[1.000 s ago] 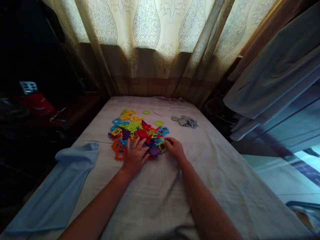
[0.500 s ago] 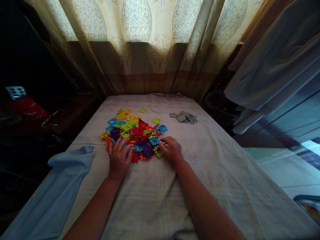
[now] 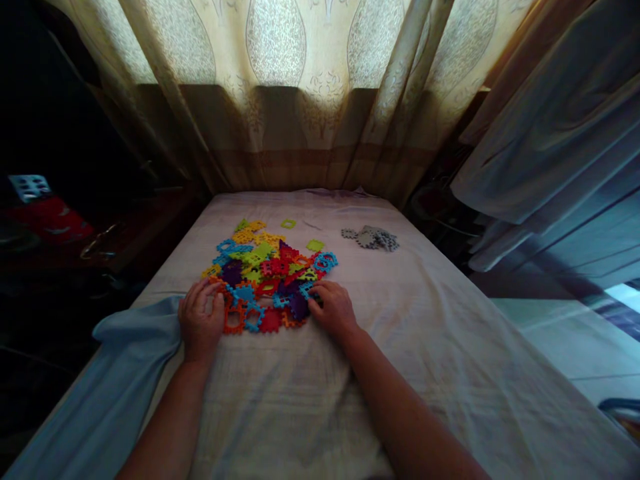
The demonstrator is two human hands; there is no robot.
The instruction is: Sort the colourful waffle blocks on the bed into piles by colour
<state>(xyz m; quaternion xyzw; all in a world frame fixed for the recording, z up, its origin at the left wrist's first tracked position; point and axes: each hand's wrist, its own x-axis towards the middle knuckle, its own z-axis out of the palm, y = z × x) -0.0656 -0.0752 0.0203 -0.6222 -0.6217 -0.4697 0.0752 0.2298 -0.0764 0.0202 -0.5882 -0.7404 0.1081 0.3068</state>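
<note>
A pile of colourful toothed plastic pieces (image 3: 270, 268) lies on the sheet-covered bed (image 3: 425, 333). At its left edge is my left hand (image 3: 203, 317), fingers curved and thumb apart, beside an orange square frame (image 3: 233, 319); its fingertips touch orange pieces. My right hand (image 3: 333, 308) is at the right edge, thumb and fingers closed at a blue window-like piece (image 3: 306, 289). Whether that piece is gripped is hard to see, as the fingertips cover its edge. A purple piece (image 3: 299, 307) lies just left of my right thumb.
Grey toothed pieces (image 3: 373, 237) form a separate heap at the back right. Two green pieces lie behind the pile, one a square frame (image 3: 288, 223). Light blue cloth (image 3: 115, 373) covers the bed's left edge. A patterned curtain (image 3: 310, 120) hangs behind.
My left hand has moved left off the pile's front, uncovering orange and blue frames. My right hand has shifted slightly left, and the green piece near it is now out of sight.
</note>
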